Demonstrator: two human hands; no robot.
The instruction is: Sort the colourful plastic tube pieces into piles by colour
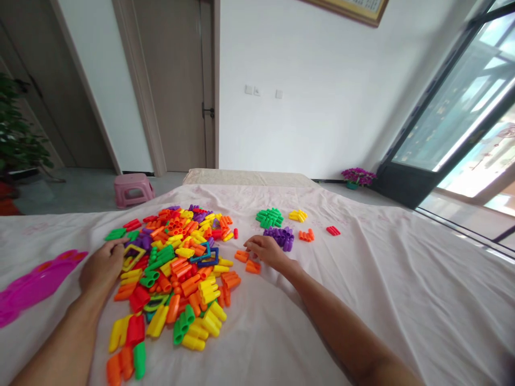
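My left hand (102,265) rests at the left edge of a big heap of plastic tube-shaped building blocks (181,252) in red, orange, yellow, green and purple. Its fingers reach out beside a yellow square frame (132,258) and green blocks (116,234); I see nothing held in it. Right of the heap, my right hand (266,251) has its fingers bent together just above two orange blocks (252,266). What lies between those fingertips is hidden. Just behind it sits a purple group of blocks (284,238).
Beyond are a green block group (269,217), yellow blocks (298,215), orange blocks (306,235) and a red block (333,230). A magenta foot-shaped plastic item (40,284) lies at left on the pale cloth (382,300). A pink stool (133,188) stands behind.
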